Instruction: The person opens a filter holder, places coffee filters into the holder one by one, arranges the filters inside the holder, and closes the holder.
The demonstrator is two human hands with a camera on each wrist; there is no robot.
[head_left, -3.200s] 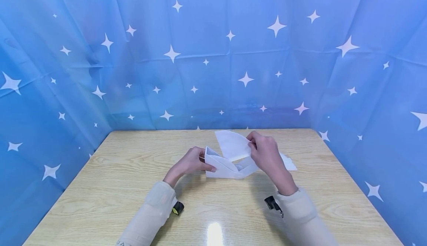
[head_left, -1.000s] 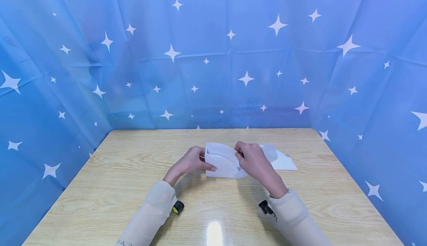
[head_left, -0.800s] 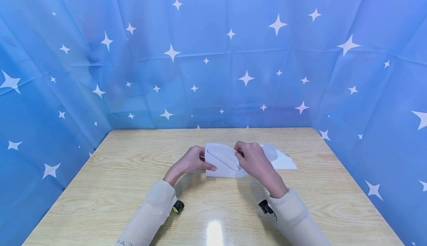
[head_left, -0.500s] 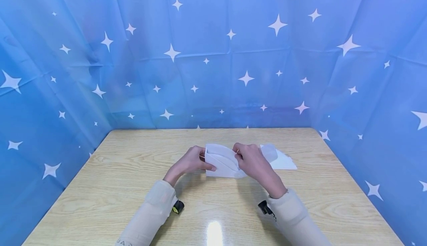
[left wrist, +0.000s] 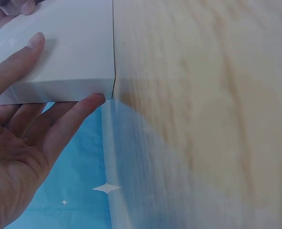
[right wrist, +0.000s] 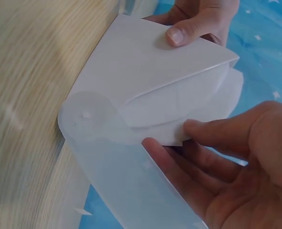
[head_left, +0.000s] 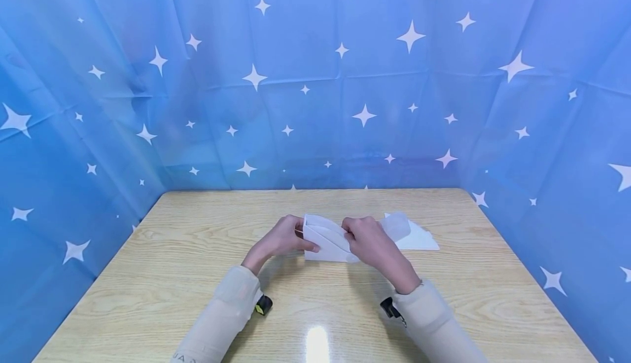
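Note:
A white box (head_left: 327, 247) with a slanted open top stands on edge, close over the table, in the middle of the head view. My left hand (head_left: 283, 236) grips its left end, thumb on the near face and fingers beneath, as the left wrist view shows. Thin white fan-shaped papers, like coffee filters (right wrist: 212, 102), sit in the opening, their rounded edges sticking out. My right hand (head_left: 372, 242) pinches their lower corner between thumb and fingers. A translucent lid (right wrist: 131, 157), joined at the box's corner, hangs swung out beside the right fingers.
More white fan-shaped paper (head_left: 421, 240) lies on the wooden table (head_left: 197, 297) to the right, partly behind the lid. A blue star-patterned cloth (head_left: 315, 78) closes off the back and both sides. Small black wrist cameras hang under both sleeves.
Earlier the right hand held a fan-shaped filter up above the box; that paper is now down in the opening. The right hand has come left and lower, while the left hand stays put.

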